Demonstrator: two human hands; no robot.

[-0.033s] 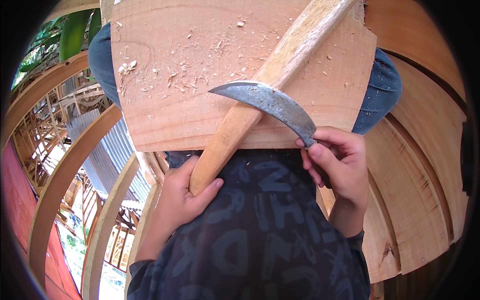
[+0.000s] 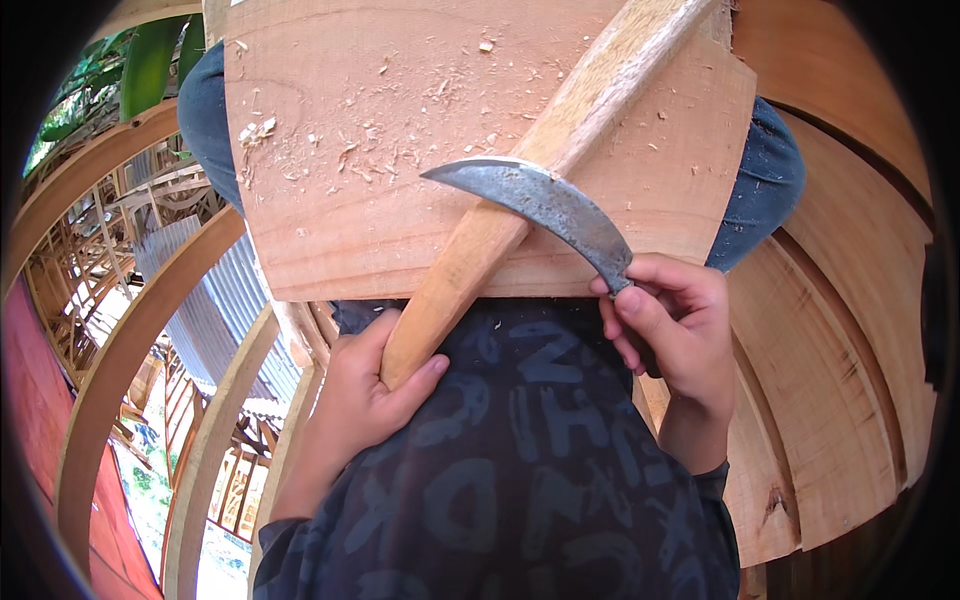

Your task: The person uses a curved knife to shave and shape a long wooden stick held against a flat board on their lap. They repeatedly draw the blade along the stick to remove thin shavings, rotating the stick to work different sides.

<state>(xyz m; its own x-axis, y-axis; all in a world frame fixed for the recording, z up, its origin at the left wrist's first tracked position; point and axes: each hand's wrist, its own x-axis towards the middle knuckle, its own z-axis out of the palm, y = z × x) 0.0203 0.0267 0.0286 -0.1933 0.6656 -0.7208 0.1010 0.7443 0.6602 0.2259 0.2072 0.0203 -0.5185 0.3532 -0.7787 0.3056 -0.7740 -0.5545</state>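
Gripped by its near end in my left hand (image 2: pixel 378 385) is a long squared wooden bar (image 2: pixel 458 270), which slants up to the right across a wooden board (image 2: pixel 330 230) over my lap. The bar's near part is smooth; farther up, its surface is paler and rougher. My right hand (image 2: pixel 685 320) is closed, thumb and fingers pinching the narrow tang of a curved, sickle-like grey metal blade (image 2: pixel 540 196). That blade crosses over the bar, its point toward the left. Whether it touches the wood I cannot tell. No handle shows on the tang.
Wood shavings (image 2: pixel 365 150) are scattered over the board. Curved timber ribs (image 2: pixel 150 330) stand to my left, with corrugated metal sheets (image 2: pixel 215 300) beyond them. On the right rise curved wooden planks (image 2: pixel 820 370). My knees flank the board.
The blade and bar keep almost the same place, with only a very slight shift of the view. Both hands hold as before.
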